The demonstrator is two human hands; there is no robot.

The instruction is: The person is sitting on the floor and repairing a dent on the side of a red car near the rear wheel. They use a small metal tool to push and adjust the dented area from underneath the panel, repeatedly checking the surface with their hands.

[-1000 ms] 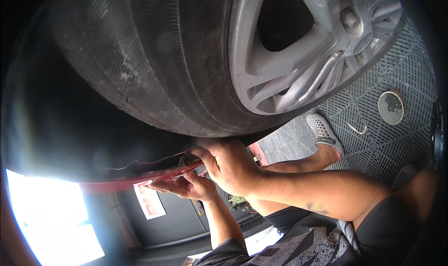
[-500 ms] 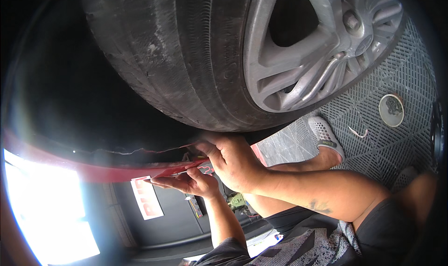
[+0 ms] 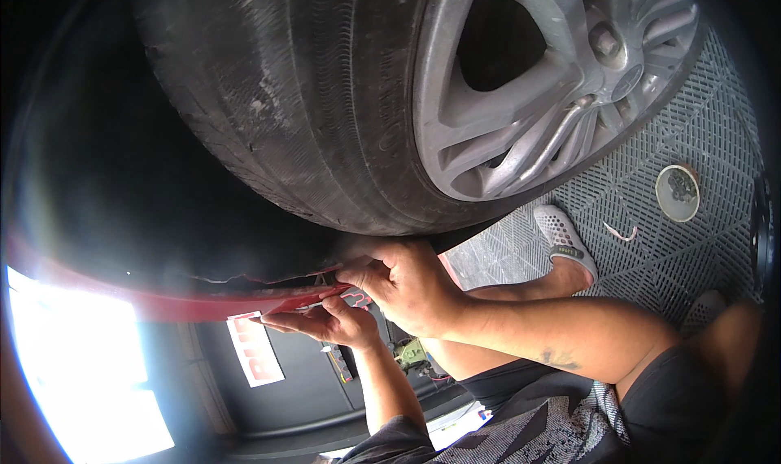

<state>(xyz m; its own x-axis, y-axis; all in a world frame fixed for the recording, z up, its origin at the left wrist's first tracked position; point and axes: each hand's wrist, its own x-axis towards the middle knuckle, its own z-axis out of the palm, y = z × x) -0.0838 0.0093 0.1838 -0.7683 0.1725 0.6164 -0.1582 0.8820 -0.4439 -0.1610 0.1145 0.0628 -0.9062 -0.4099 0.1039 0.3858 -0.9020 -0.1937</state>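
A silver alloy wheel (image 3: pixel 561 98) with a worn black tire (image 3: pixel 268 90) fills the top of the head view. Below the tire curves the edge of a red car body panel (image 3: pixel 195 303), bordering a dark wheel well. My left hand (image 3: pixel 338 326) lies along the panel's outer side, its fingers stretched out and its thumb up by the edge. Just right of it, my right hand (image 3: pixel 407 289) is bent at the panel's inner edge, under the tire. Its thumb and fingers are closed together; what sits between them is hidden. The fingertips are partly blurred.
Grey grated floor tiles (image 3: pixel 651 139) lie at the right, with a round tub (image 3: pixel 678 193) and a thin pale strip (image 3: pixel 621 232) on them. A foot in a grey clog (image 3: pixel 564 235) stands nearby. A white and red sign (image 3: pixel 255 348) and a bright opening are at lower left.
My right thumb has moved slightly left and down along the panel's edge. My left hand keeps almost the same place. The wheel and floor have shifted a little left in view.
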